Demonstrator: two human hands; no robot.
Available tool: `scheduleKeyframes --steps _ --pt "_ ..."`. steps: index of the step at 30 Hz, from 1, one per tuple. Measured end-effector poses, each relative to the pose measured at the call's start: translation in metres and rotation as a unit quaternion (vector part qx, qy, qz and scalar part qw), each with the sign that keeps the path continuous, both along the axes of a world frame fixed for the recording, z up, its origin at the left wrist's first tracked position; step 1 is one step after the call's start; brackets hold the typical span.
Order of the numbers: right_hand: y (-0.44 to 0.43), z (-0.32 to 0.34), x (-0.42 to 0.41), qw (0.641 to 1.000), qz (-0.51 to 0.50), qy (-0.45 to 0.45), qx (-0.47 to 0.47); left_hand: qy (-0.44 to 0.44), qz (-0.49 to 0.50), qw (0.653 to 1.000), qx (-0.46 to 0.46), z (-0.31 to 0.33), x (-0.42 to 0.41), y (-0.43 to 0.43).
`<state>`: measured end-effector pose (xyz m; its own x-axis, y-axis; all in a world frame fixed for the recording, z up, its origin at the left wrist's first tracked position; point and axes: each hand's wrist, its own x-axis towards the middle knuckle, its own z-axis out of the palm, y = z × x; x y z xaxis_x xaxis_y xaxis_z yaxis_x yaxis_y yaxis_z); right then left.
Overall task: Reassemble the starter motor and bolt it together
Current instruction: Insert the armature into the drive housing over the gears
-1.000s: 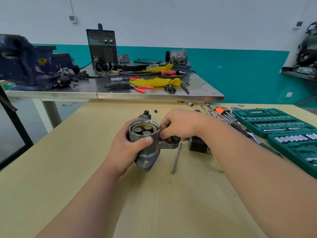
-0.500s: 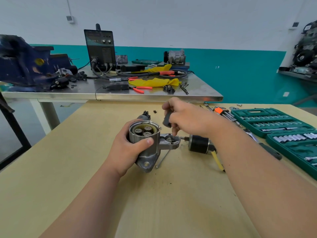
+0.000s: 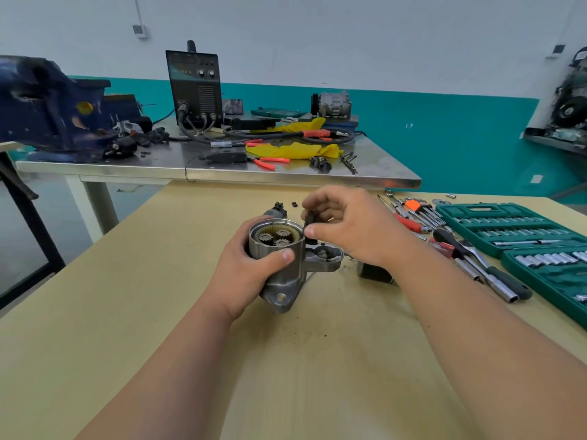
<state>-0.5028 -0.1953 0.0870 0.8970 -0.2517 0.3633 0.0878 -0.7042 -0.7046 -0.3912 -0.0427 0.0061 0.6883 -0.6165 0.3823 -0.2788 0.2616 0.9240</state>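
My left hand [image 3: 251,268] grips the grey starter motor housing [image 3: 287,281], held upright just above the wooden table [image 3: 158,281]. Its open top shows small planetary gears [image 3: 275,237] inside a toothed ring. My right hand [image 3: 346,227] pinches a small black part [image 3: 309,228] between thumb and fingers, right beside the housing rim and above the side bore [image 3: 324,254]. A black cylindrical motor part [image 3: 374,272] lies on the table behind my right forearm, mostly hidden.
Green socket set cases [image 3: 521,230] lie open at the right, with a ratchet and screwdrivers [image 3: 482,262] and hex keys [image 3: 419,211] beside them. Small loose bits [image 3: 294,203] rest behind the housing. A steel bench [image 3: 286,176] behind holds a welder, vise, pliers and yellow cloth.
My right hand lifted off the housing's side bore with the small black part and has brought it against the housing rim. The left hand keeps its hold.
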Motion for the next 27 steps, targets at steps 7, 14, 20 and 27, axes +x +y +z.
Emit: scheduleKeyframes --steps 7,14,20,27 --pt "0.000 -0.014 0.003 0.994 0.018 -0.075 0.079 -0.003 -0.012 1.000 0.000 0.000 0.001 0.002" --pt "0.002 -0.025 0.009 0.981 0.040 -0.123 0.141 0.001 -0.016 1.000 -0.007 0.000 0.002 0.001" --pt "0.001 -0.031 0.009 0.985 0.028 -0.122 0.115 0.012 -0.009 1.000 -0.018 -0.003 0.001 -0.001" --pt "0.001 -0.038 0.007 0.992 0.022 -0.105 0.059 0.037 -0.010 0.999 -0.028 -0.005 0.005 -0.001"
